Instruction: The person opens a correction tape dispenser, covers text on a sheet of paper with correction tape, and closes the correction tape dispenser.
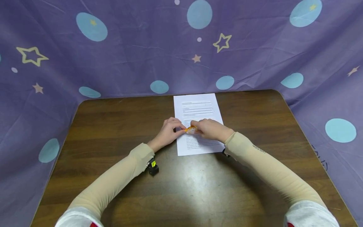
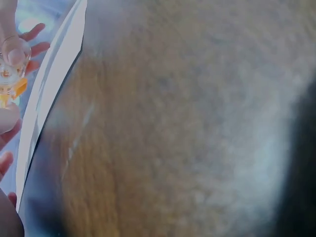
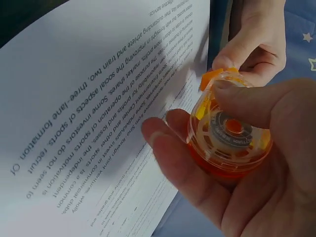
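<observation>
A correction tape dispenser with a clear round body and orange parts is in my right hand, thumb on its near face and fingers beneath. My left hand pinches the orange tip between thumb and forefinger; whether a cap sits there I cannot tell. Both hands meet over a printed sheet of paper. At the left edge of the left wrist view, part of the dispenser shows between the hands.
The paper lies towards the back of a brown wooden table. Behind and beside the table hangs a purple curtain with stars and blue spots. A small black device sits at the left wrist.
</observation>
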The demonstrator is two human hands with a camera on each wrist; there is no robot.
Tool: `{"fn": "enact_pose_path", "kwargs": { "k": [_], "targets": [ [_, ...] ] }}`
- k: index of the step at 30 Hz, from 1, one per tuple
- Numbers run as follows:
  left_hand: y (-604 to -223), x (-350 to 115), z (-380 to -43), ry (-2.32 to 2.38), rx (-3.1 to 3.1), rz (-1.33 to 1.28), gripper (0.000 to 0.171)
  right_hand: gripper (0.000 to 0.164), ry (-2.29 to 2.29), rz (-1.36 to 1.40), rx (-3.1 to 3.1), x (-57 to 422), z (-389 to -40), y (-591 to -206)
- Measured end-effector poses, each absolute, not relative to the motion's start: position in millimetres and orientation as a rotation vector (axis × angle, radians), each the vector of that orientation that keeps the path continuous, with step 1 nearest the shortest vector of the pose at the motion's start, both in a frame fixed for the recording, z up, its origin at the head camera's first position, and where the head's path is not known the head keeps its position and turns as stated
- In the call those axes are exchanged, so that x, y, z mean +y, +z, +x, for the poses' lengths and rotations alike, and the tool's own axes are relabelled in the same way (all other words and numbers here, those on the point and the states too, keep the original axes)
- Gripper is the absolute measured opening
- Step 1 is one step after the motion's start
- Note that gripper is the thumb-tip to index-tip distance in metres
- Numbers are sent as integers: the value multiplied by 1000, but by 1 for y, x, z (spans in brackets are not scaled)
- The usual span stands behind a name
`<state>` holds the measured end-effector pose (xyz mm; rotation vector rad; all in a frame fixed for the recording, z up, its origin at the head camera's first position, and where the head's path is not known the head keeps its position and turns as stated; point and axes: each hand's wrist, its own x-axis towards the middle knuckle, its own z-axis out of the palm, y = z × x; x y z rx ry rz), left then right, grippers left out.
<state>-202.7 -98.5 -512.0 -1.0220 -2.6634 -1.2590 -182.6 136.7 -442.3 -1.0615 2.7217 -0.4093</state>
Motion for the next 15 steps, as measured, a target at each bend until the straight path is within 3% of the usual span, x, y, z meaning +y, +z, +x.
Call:
{"fn": "enact_pose_path", "kwargs": {
  "k": [7, 15],
  "targets": [
    [-510, -99, -201, -1073, -2711, -1054, 5, 16, -222, -1009, 2840, 143, -183, -437],
    [-509, -86, -198, -1139, -2727, -920, 11, 16, -357, -1010, 2778, 142, -183, -437]
  ]
}}
